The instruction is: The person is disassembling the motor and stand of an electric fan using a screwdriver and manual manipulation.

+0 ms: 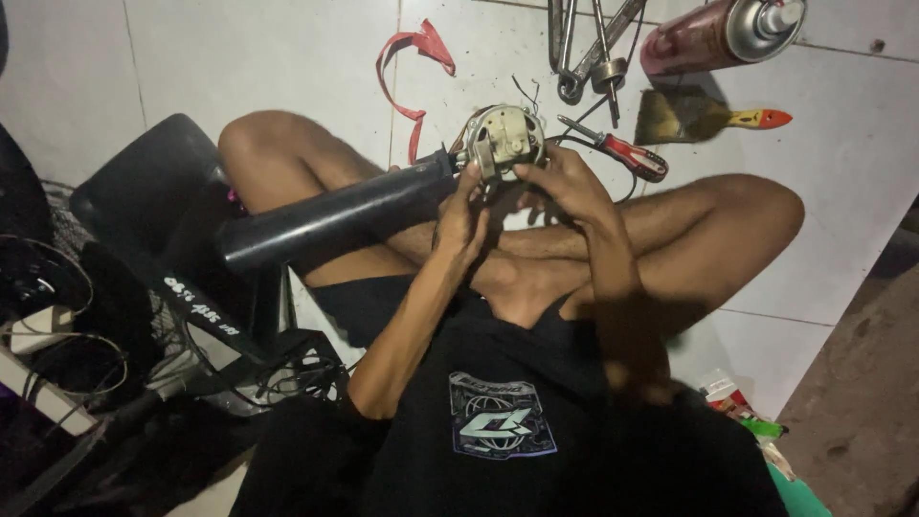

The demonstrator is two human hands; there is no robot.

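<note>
A round, cream-coloured switch housing sits at the end of a dark grey tube, held up over the person's crossed legs. Thin wires trail from the housing's rim toward the floor behind it. The left hand is closed around the tube's end just below the housing, its fingertips reaching up to a small metal tab on the housing's lower edge. The right hand comes in from the other side, its fingers curled and pressing on the housing's lower right rim; how firmly it grips cannot be told.

Just beyond the housing, on the white tiled floor, lies a screwdriver with a red handle, its tip pointing toward the housing. Further from the housing, past the screwdriver, are a paintbrush with an orange handle, a spray can lying on its side and a cluster of metal wrenches. A red strip of ribbon lies on the tiles on the far side of the housing. The tube runs away from the housing toward a black fan base, beside which lie a wire fan grille and tangled cables.
</note>
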